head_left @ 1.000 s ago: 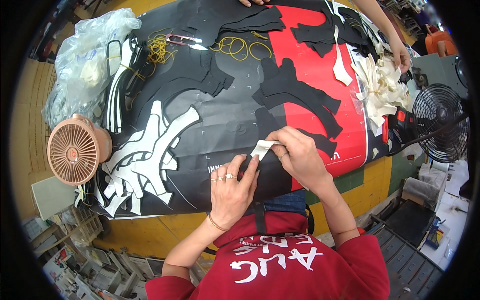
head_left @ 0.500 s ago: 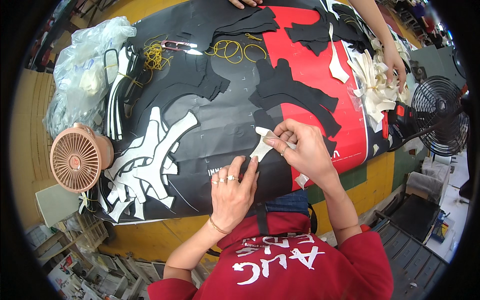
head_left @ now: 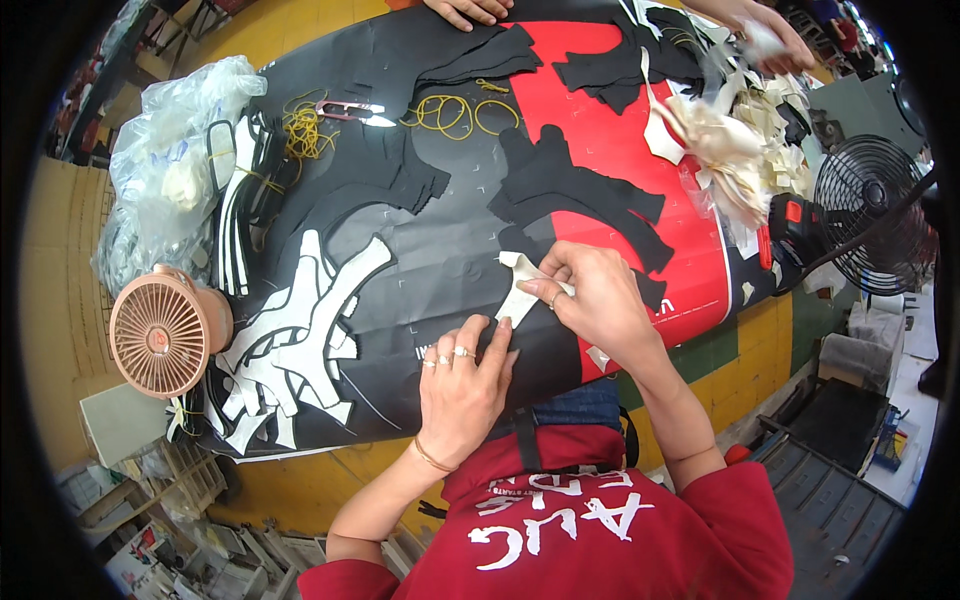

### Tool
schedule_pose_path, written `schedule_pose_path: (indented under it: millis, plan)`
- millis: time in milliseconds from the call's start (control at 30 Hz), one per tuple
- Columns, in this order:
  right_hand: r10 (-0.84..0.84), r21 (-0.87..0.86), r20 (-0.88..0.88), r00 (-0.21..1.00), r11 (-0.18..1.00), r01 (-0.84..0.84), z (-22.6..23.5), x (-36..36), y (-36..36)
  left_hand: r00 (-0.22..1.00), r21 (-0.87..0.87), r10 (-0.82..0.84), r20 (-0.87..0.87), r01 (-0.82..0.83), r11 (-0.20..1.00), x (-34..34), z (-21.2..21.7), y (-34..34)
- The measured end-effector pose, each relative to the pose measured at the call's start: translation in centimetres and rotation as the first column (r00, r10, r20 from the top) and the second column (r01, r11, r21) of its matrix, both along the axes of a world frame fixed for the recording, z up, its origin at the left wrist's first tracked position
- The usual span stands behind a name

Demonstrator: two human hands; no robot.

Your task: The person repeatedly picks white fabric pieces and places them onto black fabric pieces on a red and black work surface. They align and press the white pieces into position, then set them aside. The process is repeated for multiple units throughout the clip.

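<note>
Between right fingers [head_left: 548, 287], white strip [head_left: 519, 293], pinched

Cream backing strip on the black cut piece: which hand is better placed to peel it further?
Probably the right hand: its fingertips already pinch the cream backing strip. The left hand lies flat, pressing the black cut piece down.
</note>
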State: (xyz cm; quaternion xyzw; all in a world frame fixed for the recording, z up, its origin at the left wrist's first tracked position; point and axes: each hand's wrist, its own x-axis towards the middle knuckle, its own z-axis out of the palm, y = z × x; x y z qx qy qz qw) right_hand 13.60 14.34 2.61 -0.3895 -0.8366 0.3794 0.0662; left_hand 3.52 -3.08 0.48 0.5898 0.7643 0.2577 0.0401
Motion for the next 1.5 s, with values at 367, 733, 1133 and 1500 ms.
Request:
schedule_pose_path:
  millis: [367, 733, 1133, 1500]
  plan:
    - [0.056, -0.118, 0.083, 0.995, 0.992, -0.046, 0.9, -0.6, 1.7, 0.995, 0.054, -0.095, 0.039, 0.092, 0.994, -4.1, -0.9, 6.1]
    - [0.053, -0.112, 0.057, 0.997, 0.993, -0.047, 0.9, -0.6, 1.9, 1.000, 0.030, -0.014, -0.028, 0.015, 0.999, -3.7, -1.1, 6.5]
    - [-0.071, -0.325, 0.065, 0.995, 0.942, 0.088, 2.6, 5.6, 2.7, 0.997, -0.086, 0.050, -0.052, -0.055, 0.995, -3.3, 0.0, 4.5]
    - [-0.134, -0.202, 0.103, 0.986, 0.968, 0.152, 2.3, 6.0, 1.3, 0.989, -0.121, 0.066, -0.131, -0.082, 0.989, -2.9, 0.2, 3.5]
